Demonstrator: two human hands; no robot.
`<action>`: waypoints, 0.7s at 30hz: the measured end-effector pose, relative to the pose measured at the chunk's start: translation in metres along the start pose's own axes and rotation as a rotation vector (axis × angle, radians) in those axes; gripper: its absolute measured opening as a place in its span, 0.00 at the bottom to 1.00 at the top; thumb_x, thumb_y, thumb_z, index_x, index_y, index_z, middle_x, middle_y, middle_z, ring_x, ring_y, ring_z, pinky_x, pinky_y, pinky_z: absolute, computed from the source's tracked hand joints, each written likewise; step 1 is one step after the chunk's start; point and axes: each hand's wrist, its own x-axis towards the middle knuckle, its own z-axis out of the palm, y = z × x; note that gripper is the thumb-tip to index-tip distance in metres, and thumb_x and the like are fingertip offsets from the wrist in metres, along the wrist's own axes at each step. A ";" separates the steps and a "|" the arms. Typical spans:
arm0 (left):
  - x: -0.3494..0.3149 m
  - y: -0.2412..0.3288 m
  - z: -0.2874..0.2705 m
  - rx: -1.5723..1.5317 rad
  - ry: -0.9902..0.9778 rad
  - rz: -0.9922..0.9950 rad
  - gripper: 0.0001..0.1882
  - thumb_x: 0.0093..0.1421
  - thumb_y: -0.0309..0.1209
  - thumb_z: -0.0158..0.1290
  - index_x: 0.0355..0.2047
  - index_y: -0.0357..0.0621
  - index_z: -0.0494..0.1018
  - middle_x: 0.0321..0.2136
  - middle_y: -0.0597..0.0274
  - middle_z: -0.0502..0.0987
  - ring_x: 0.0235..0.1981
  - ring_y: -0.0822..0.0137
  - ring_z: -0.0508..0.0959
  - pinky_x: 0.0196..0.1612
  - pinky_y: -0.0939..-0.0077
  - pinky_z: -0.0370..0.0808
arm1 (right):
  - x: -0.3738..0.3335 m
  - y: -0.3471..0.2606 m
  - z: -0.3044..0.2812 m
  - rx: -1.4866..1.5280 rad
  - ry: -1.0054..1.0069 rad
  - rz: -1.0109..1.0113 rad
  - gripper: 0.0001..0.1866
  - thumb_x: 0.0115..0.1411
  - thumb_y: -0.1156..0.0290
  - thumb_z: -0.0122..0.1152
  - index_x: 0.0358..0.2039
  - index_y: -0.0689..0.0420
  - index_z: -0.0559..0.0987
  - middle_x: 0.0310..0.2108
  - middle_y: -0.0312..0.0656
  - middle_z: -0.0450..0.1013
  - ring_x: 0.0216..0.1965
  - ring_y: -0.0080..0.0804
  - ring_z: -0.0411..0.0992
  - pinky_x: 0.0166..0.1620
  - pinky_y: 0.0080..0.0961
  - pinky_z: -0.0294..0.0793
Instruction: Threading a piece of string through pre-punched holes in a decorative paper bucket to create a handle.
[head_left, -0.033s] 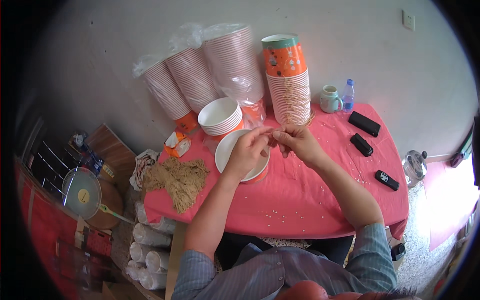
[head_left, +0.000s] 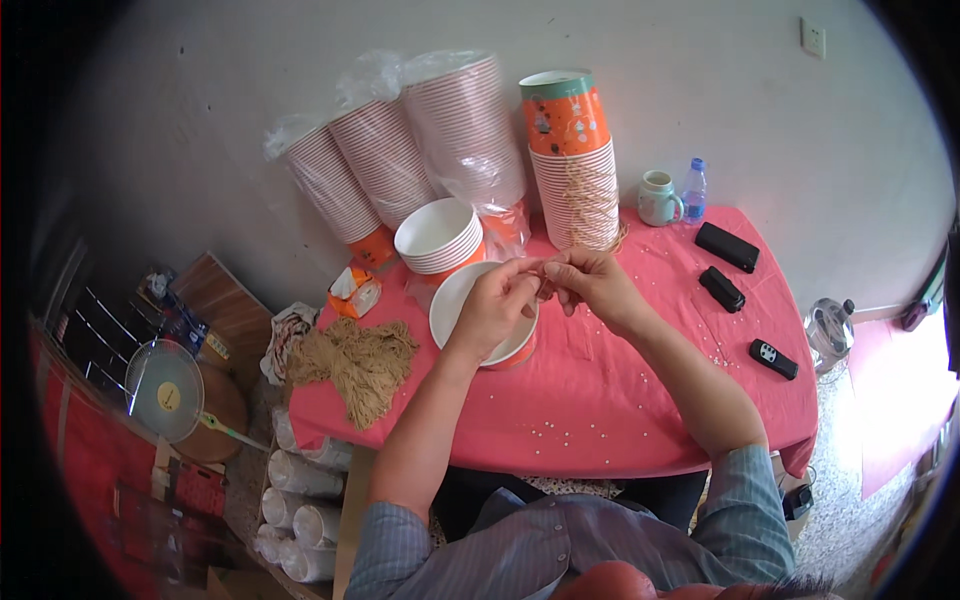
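Note:
My left hand point(head_left: 497, 305) and my right hand point(head_left: 592, 287) meet fingertip to fingertip over the table, both pinched closed. What they pinch, if anything, is too small to make out. Just below and behind my left hand stands a white-lined paper tub point(head_left: 455, 300) with an orange outside, partly hidden by that hand. Behind it is a short stack of nested paper tubs point(head_left: 440, 232). A bundle of tan string point(head_left: 365, 365) lies to the left of my left forearm. More tan string point(head_left: 592, 195) hangs down the side of a tall tub stack point(head_left: 560, 175).
Plastic-wrapped tub stacks point(head_left: 465, 130) lean on the wall. An orange-and-white packet point(head_left: 353, 292) lies at left. A mug point(head_left: 657, 200), a bottle point(head_left: 694, 190) and several black items point(head_left: 727, 247) are at right. Small white beads point(head_left: 565, 432) dot the red tablecloth point(head_left: 620, 400).

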 end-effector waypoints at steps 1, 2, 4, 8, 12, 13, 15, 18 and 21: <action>0.003 -0.005 -0.001 0.006 -0.011 0.003 0.12 0.76 0.27 0.54 0.54 0.35 0.80 0.41 0.64 0.85 0.41 0.76 0.83 0.39 0.82 0.76 | 0.001 0.001 -0.002 0.043 -0.004 0.005 0.14 0.78 0.60 0.62 0.45 0.59 0.85 0.25 0.32 0.77 0.23 0.19 0.74 0.28 0.19 0.73; 0.006 -0.010 -0.001 0.067 0.003 -0.003 0.11 0.76 0.28 0.55 0.52 0.35 0.80 0.39 0.65 0.85 0.39 0.77 0.83 0.39 0.82 0.75 | 0.000 0.003 -0.005 0.046 0.005 -0.002 0.14 0.78 0.60 0.62 0.45 0.59 0.85 0.25 0.32 0.77 0.23 0.19 0.74 0.28 0.19 0.73; 0.010 -0.007 0.004 0.177 0.054 0.009 0.07 0.74 0.27 0.59 0.44 0.35 0.80 0.32 0.67 0.83 0.32 0.78 0.80 0.36 0.81 0.75 | 0.000 0.001 -0.008 0.106 0.041 0.043 0.13 0.78 0.63 0.63 0.39 0.59 0.84 0.24 0.31 0.76 0.22 0.18 0.74 0.27 0.19 0.73; 0.013 0.004 0.007 0.107 0.056 -0.065 0.07 0.74 0.29 0.60 0.43 0.36 0.80 0.29 0.67 0.82 0.29 0.78 0.79 0.33 0.80 0.74 | 0.000 0.000 -0.014 0.142 0.032 0.061 0.10 0.77 0.65 0.62 0.45 0.59 0.84 0.24 0.32 0.76 0.21 0.20 0.74 0.27 0.20 0.73; 0.019 0.013 0.007 0.165 0.090 -0.158 0.08 0.73 0.30 0.60 0.42 0.36 0.80 0.28 0.67 0.81 0.27 0.77 0.78 0.31 0.79 0.74 | -0.003 -0.024 -0.020 0.135 0.103 0.095 0.13 0.75 0.68 0.64 0.55 0.58 0.80 0.26 0.33 0.76 0.21 0.22 0.73 0.27 0.21 0.72; 0.021 0.015 0.008 0.201 0.085 -0.180 0.09 0.73 0.31 0.60 0.42 0.36 0.81 0.28 0.67 0.81 0.27 0.77 0.78 0.32 0.79 0.74 | -0.003 -0.029 -0.026 0.135 0.125 0.093 0.15 0.74 0.70 0.64 0.58 0.58 0.78 0.25 0.33 0.75 0.21 0.22 0.73 0.27 0.22 0.72; 0.023 0.016 0.009 0.256 0.026 -0.193 0.09 0.73 0.30 0.59 0.42 0.35 0.81 0.28 0.67 0.81 0.28 0.77 0.78 0.33 0.79 0.75 | -0.003 -0.037 -0.033 0.124 0.129 0.084 0.17 0.74 0.71 0.63 0.60 0.58 0.78 0.26 0.34 0.75 0.22 0.22 0.74 0.28 0.22 0.74; 0.022 0.020 0.015 0.354 -0.096 -0.216 0.09 0.72 0.30 0.60 0.43 0.34 0.83 0.28 0.67 0.80 0.29 0.77 0.77 0.34 0.79 0.76 | -0.005 -0.041 -0.038 0.093 0.149 0.045 0.16 0.74 0.70 0.61 0.59 0.59 0.78 0.27 0.33 0.75 0.25 0.22 0.75 0.29 0.22 0.75; 0.023 0.020 0.015 0.429 -0.202 -0.223 0.10 0.72 0.30 0.60 0.44 0.33 0.83 0.28 0.68 0.80 0.30 0.77 0.77 0.36 0.79 0.76 | -0.002 -0.037 -0.040 0.045 0.154 0.018 0.16 0.75 0.69 0.60 0.59 0.59 0.79 0.28 0.33 0.77 0.27 0.20 0.76 0.31 0.21 0.76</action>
